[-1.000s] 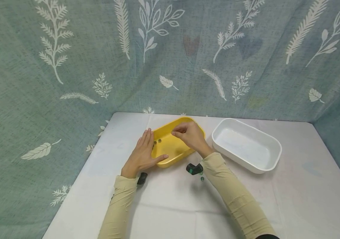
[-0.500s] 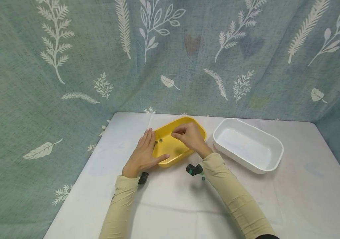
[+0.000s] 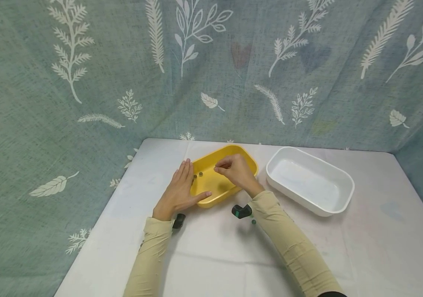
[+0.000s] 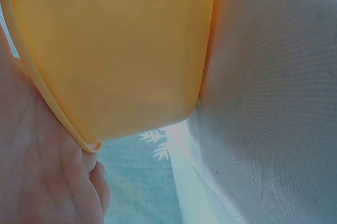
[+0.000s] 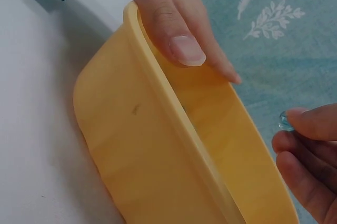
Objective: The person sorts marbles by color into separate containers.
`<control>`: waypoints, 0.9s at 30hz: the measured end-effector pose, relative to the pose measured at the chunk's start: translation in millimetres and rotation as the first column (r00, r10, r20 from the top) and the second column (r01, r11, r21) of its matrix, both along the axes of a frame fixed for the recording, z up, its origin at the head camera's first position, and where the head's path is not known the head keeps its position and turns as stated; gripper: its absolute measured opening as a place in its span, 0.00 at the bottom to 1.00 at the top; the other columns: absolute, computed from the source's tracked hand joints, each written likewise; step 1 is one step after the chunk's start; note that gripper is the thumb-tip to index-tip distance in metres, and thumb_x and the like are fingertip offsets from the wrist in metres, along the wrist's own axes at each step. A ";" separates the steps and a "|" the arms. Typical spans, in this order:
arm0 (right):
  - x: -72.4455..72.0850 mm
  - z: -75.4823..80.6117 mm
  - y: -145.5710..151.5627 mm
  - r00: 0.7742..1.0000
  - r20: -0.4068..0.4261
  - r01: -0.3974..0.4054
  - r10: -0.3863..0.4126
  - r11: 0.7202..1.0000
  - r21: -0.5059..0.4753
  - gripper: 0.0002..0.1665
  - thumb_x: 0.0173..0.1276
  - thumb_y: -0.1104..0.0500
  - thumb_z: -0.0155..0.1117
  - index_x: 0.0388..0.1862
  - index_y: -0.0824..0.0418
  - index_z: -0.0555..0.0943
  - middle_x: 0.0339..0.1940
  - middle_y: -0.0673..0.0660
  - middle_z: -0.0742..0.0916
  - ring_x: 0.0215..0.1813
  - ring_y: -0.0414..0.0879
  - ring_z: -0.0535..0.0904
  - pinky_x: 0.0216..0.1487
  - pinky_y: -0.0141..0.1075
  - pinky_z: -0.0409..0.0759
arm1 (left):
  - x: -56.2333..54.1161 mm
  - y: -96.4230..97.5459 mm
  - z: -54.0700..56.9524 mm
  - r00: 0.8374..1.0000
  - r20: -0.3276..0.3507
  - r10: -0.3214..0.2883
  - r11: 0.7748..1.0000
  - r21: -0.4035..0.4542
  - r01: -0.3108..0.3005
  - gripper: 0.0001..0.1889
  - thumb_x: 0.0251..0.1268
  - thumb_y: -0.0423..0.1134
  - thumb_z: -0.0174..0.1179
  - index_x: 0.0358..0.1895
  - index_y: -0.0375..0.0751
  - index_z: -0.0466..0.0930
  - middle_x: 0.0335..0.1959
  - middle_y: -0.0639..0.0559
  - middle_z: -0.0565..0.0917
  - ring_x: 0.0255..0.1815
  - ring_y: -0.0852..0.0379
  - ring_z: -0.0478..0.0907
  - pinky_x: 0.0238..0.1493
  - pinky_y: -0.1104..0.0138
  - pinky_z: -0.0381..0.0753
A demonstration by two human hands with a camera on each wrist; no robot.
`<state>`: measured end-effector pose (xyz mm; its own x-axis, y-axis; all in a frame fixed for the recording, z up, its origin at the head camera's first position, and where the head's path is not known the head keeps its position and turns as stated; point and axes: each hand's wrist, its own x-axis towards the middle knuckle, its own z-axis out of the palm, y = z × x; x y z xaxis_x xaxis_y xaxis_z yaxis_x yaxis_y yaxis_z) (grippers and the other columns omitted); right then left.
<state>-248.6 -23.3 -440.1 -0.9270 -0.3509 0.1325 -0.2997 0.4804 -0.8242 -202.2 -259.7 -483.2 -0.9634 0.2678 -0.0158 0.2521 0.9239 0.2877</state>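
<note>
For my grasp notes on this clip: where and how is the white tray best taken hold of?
Probably the right end of the white tray, by its rim, coming from above and the right: it sits open side up with raised walls, while its left end lies close to the yellow tray.

Ahead of you, blue-green cloth (image 3: pixel 181 99) hanging, wrinkled, printed with white leaves (image 3: pixel 53 187), sprigs and feathery fronds. Faint reddish heart (image 3: pixel 241 55) up high, bluish heart (image 3: pixel 314 55) to its right, pale yellow patch (image 3: pixel 323 127) lower down. Similar cloth at both your sides. Below you, white tabletop (image 3: pixel 211 276), far corners rounded, faint creases across near part. Light soft, shadows blurred.
</note>
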 end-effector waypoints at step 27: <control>8.5 7.4 15.4 0.999 -0.050 0.017 -0.019 0.999 -0.037 0.10 0.71 0.58 0.71 0.47 0.61 0.91 0.46 0.57 0.93 0.47 0.51 0.90 0.48 0.41 0.89 | -1.3 -0.1 -2.6 1.000 0.005 0.007 1.000 -0.001 -0.007 0.66 0.60 0.84 0.47 0.84 0.38 0.31 0.88 0.45 0.31 0.89 0.48 0.30 0.88 0.47 0.42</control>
<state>-240.1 -7.9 -432.7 -0.9250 -0.3285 0.1910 -0.3325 0.4562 -0.8254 -203.5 -259.9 -485.8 -0.9651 0.2612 -0.0207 0.2445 0.9259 0.2879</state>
